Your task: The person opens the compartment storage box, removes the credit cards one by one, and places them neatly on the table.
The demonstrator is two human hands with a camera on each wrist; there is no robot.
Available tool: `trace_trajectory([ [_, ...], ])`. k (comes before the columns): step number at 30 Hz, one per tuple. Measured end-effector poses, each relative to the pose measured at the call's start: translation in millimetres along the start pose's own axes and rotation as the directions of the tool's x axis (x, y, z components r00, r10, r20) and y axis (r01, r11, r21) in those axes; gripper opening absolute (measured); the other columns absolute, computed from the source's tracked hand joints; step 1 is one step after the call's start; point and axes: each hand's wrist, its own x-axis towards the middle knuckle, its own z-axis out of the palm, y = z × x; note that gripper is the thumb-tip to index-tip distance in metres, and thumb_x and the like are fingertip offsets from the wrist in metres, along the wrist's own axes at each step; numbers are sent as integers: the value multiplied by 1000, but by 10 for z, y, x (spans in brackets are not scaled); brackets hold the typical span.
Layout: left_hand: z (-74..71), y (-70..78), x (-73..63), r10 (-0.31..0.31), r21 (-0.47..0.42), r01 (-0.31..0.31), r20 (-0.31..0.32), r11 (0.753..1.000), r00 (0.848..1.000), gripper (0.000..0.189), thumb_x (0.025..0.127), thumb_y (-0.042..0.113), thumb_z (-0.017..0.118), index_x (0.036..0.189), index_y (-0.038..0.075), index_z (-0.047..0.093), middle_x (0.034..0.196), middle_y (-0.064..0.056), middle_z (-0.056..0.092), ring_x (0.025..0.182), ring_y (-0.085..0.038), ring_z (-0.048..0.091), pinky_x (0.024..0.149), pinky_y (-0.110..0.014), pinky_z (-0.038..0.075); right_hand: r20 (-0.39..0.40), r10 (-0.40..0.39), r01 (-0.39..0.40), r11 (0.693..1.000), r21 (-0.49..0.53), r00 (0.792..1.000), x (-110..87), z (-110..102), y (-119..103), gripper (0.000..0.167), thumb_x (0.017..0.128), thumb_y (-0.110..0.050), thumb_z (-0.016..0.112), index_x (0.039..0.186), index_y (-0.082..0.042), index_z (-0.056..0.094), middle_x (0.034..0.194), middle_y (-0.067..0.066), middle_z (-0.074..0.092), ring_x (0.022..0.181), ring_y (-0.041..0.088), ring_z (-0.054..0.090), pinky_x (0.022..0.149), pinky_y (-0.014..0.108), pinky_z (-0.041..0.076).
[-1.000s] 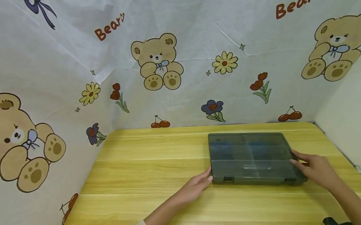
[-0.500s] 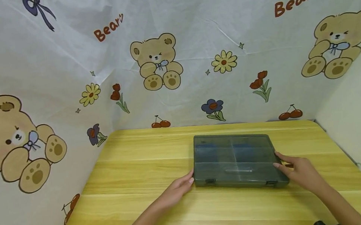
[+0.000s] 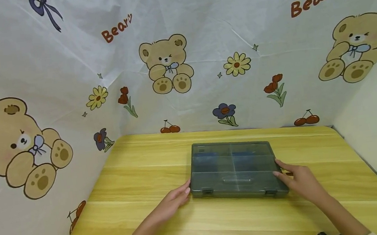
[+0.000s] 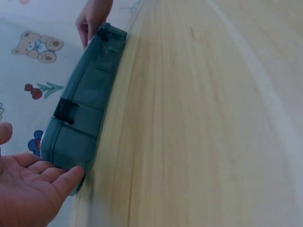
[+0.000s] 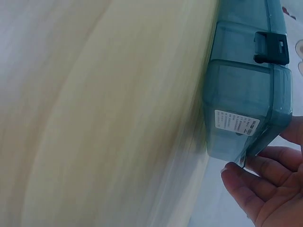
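Box (image 3: 214, 180) of translucent grey-green plastic, flat and rectangular, lies between a person's two bare hands on a yellow wood-grain tabletop (image 3: 112, 189), as the head view shows. Its long axis runs crosswise from hand to hand, with the right end slightly closer to the wearer; this end-to-end line appears to be the governing relation. Neither hand is the nearer, since both touch the box: the left hand (image 3: 172, 203) meets the left end near the front corner, while the right hand (image 3: 301, 181) holds the right end, thumb and fingers about its edge. Two dark plastic latches (image 3: 207, 191) face the wearer, and blurred blue shapes (image 3: 205, 160) show through the lid. Behind hangs a white sheet (image 3: 197, 14) printed with bears and flowers.

Left wrist view: the left hand is unclenched, its extended fingers pressing against the near end of the box low down, its thumb standing apart. The box stretches away from these fingertips, its base along the tabletop; the right hand appears at the far end.

Right wrist view: the right hand grasps the box, fingers at the end wall and thumb, partly cut off, at the lid side. A white printed paper label (image 5: 236, 123) marks the box near this hand; its text is illegible.
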Motion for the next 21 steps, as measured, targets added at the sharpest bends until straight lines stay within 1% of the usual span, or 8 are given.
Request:
trace_trajectory([
  [1, -18, -1, -12, 0, 0, 0, -3, 1000, 1000, 68, 110, 45, 38, 162, 7, 17, 168, -17, 10, 145, -43, 33, 120, -51, 25, 1, 0, 0, 1000, 5, 1000, 6, 13, -24, 54, 99, -26, 69, 142, 4, 56, 40, -7, 38, 62, 29, 68, 43, 24, 36],
  [3, -53, 2, -34, 5, -5, -5, -14, 1000, 1000, 68, 110, 45, 39, 162, 6, 18, 168, -17, 9, 145, -43, 33, 120, -50, 25, -4, -7, 7, 1000, 6, 1000, 25, 42, -69, 54, 99, -26, 69, 141, 4, 56, 41, -7, 39, 74, 36, 73, 45, 24, 39],
  [4, -70, 0, -43, 9, -8, -9, -21, 1000, 1000, 68, 110, 44, 39, 162, 5, 18, 168, -18, 9, 145, -44, 32, 120, -50, 26, -7, -10, 10, 1000, 8, 1000, 34, 57, -88, 54, 98, -26, 70, 141, 5, 56, 41, -7, 39, 80, 39, 73, 46, 24, 39],
  [6, -101, -5, -61, 13, -14, -14, -38, 1000, 999, 68, 110, 43, 39, 161, 3, 19, 168, -18, 10, 145, -43, 32, 119, -49, 28, -12, -19, 19, 1000, 5, 1000, 53, 90, -122, 54, 98, -26, 70, 140, 5, 57, 42, -9, 39, 88, 43, 73, 49, 24, 41],
  [10, -156, -23, -98, 9, -29, -11, -58, 1000, 998, 68, 110, 43, 39, 161, 2, 18, 168, -18, 9, 145, -43, 32, 118, -49, 28, -28, -36, 36, 999, -2, 999, 90, 150, -171, 53, 97, -25, 71, 139, 5, 58, 41, -11, 38, 84, 40, 73, 50, 24, 41],
  [17, -184, -22, -159, 2, -71, -7, -69, 997, 998, 69, 110, 42, 41, 161, 2, 18, 168, -20, 6, 146, -44, 30, 118, -49, 29, -36, -34, 34, 999, 4, 999, 102, 186, -262, 53, 97, -24, 71, 139, 5, 58, 40, -10, 37, 69, 30, 71, 51, 25, 40],
  [19, -198, -18, -182, 2, -76, -7, -71, 997, 997, 69, 110, 42, 41, 161, 1, 18, 167, -20, 6, 145, -45, 31, 118, -50, 29, -36, -31, 32, 999, 7, 999, 108, 196, -289, 53, 97, -24, 71, 139, 5, 58, 40, -10, 38, 71, 31, 72, 51, 25, 40],
  [21, -213, -18, -200, -1, -79, -5, -75, 997, 997, 68, 110, 42, 41, 161, 1, 18, 167, -21, 6, 145, -46, 31, 118, -50, 30, -32, -24, 25, 1000, 12, 999, 113, 210, -306, 53, 97, -24, 71, 139, 5, 58, 40, -10, 37, 68, 31, 71, 51, 25, 40],
])
